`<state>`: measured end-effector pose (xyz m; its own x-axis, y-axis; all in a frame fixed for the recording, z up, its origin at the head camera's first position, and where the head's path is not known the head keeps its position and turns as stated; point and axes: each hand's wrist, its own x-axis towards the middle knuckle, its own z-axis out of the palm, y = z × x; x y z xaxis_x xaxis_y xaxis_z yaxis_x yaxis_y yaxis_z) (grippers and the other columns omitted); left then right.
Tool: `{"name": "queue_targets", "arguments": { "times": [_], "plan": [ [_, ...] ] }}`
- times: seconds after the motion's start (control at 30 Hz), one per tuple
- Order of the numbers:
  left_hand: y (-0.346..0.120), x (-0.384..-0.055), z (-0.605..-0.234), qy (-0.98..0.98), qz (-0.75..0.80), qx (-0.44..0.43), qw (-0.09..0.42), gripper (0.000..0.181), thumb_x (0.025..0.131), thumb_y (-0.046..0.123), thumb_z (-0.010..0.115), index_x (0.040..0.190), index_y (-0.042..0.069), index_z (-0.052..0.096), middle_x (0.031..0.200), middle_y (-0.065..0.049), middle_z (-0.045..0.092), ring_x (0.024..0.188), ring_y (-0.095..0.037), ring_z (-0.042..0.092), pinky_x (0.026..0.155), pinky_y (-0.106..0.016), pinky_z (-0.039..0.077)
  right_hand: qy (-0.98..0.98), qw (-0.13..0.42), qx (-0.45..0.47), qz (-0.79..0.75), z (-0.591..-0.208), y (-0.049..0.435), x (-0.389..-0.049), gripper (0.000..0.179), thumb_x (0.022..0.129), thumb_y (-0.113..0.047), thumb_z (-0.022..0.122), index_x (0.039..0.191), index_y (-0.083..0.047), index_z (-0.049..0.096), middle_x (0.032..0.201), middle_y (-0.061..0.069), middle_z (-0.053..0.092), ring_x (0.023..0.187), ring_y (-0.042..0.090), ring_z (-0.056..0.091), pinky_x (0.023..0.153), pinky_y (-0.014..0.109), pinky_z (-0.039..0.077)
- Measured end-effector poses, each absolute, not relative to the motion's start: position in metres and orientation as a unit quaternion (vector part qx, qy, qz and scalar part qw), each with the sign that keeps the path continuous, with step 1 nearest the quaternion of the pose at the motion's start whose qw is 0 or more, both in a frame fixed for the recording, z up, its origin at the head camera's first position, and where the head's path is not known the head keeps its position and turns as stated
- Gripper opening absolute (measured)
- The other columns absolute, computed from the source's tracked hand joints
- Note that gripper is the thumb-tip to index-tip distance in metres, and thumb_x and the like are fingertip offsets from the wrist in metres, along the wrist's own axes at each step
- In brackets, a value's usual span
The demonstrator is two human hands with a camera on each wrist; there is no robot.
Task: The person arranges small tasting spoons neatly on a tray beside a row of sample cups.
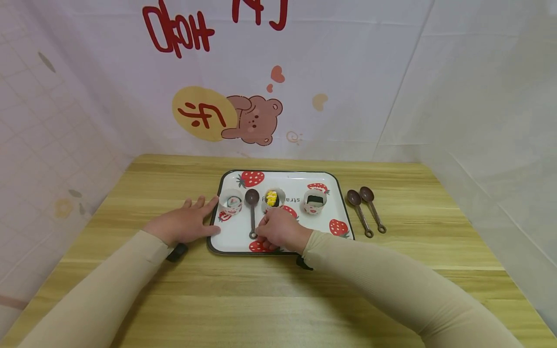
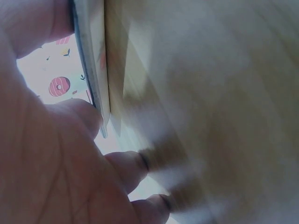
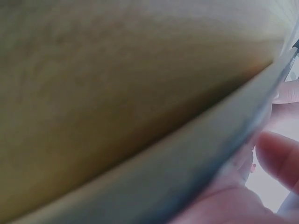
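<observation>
A white tray (image 1: 322, 227) with a dark rim and printed strawberries lies on the table. Spread along its left edge, my left hand (image 1: 184, 223) has its thumb over the rim and its index fingertip at the side. On the tray, a dark brown spoon (image 1: 252, 196) lies between the left and middle paper cups, bowl end away from me. The curled fingertips of my right hand (image 1: 280, 229) are right at its handle end; I cannot tell whether they pinch it. In the left wrist view, the left fingers (image 2: 128, 168) reach past the tray's edge.
The left paper cup (image 1: 237, 210) has a round, sushi-like piece inside. A yellow-topped piece (image 1: 271, 198) sits in the middle cup, a black-banded piece (image 1: 315, 199) in the right cup. Two more brown spoons (image 1: 355, 198) (image 1: 368, 195) lie right of the tray. Fabric walls enclose the table.
</observation>
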<state>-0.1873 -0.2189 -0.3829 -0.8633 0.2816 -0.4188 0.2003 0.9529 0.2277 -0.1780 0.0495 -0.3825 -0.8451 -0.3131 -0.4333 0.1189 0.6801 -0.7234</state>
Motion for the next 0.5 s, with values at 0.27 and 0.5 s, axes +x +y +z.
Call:
{"name": "queue_targets", "arguments": {
  "times": [0.27, 0.5],
  "plan": [
    [-0.219, -0.187, -0.384, 0.961, 0.087, 0.118, 0.234, 0.102, 0.096, 0.071, 0.058, 0.17, 0.013, 0.018, 0.171, -0.034, 0.014, 0.154, -0.066, 0.011, 0.112, -0.081, 0.031, 0.871, 0.28, -0.065, -0.398, -0.38, 0.053, -0.178, 0.017, 0.101, -0.017, 0.07, 0.09, -0.006, 0.076, 0.077, 0.005, 0.077, 0.063, 0.013, 0.069, 0.061, 0.025, 0.06],
    [-0.218, -0.187, -0.383, 0.961, 0.09, 0.113, 0.234, 0.103, 0.095, 0.072, 0.058, 0.17, 0.014, 0.018, 0.172, -0.034, 0.013, 0.154, -0.065, 0.011, 0.112, -0.081, 0.031, 0.878, 0.267, -0.079, -0.39, -0.371, 0.062, -0.178, 0.013, 0.1, -0.018, 0.07, 0.099, -0.005, 0.073, 0.085, 0.006, 0.077, 0.069, 0.016, 0.073, 0.062, 0.028, 0.062]
  ]
}}
